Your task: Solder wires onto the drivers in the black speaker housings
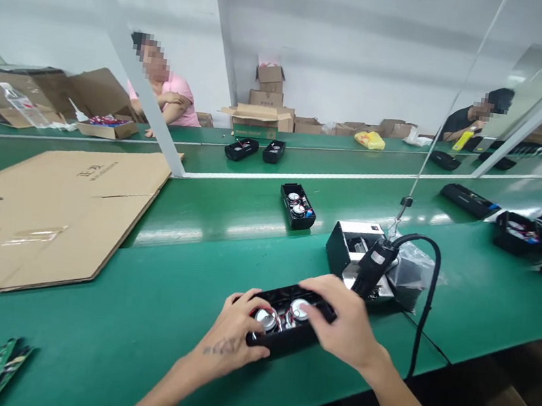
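My left hand (229, 336) comes in from the lower middle, forearm bare, wrist angled up and to the right, with dark lettering on its back. Its fingers curl in a closed grip, thumb on top. My right hand (342, 324) reaches in from the lower right, palm down, fingers spread and pointing left, pressing flat. Both hands sit close together, nearly touching.
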The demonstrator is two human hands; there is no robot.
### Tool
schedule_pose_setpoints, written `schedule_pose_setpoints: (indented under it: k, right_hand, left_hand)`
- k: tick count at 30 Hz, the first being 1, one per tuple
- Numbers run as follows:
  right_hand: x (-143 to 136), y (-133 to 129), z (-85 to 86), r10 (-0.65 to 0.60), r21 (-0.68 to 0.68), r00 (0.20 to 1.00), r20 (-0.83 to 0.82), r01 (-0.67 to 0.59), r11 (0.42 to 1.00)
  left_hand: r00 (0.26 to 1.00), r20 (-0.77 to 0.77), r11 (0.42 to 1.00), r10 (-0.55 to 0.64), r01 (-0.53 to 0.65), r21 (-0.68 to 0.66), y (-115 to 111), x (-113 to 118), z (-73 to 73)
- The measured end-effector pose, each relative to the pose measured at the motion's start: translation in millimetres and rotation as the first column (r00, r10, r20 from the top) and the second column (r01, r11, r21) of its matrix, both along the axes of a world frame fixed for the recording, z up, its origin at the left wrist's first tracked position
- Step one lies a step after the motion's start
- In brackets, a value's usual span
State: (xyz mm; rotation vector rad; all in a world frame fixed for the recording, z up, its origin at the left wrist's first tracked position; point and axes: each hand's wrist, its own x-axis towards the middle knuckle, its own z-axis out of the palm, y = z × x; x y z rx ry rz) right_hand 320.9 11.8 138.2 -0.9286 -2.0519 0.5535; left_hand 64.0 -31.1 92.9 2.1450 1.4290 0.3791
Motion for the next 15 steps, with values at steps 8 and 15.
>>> schedule_pose_setpoints:
  k: [8,15]
  right_hand:
    - [73,17,-32.5,-0.593,-0.364,0.754,-0.284,0.487,0.794]
    - [63,27,-51.0,-0.429,-0.492,0.743,-0.514,0.154,0.857]
  left_hand:
    - [0.992,-0.125,0.851,-0.022,0.084,0.518,-30,6,-46.7]
    - [0.997,-0.070,0.804,-0.021,0.058,0.591,-28,6,-52.2]
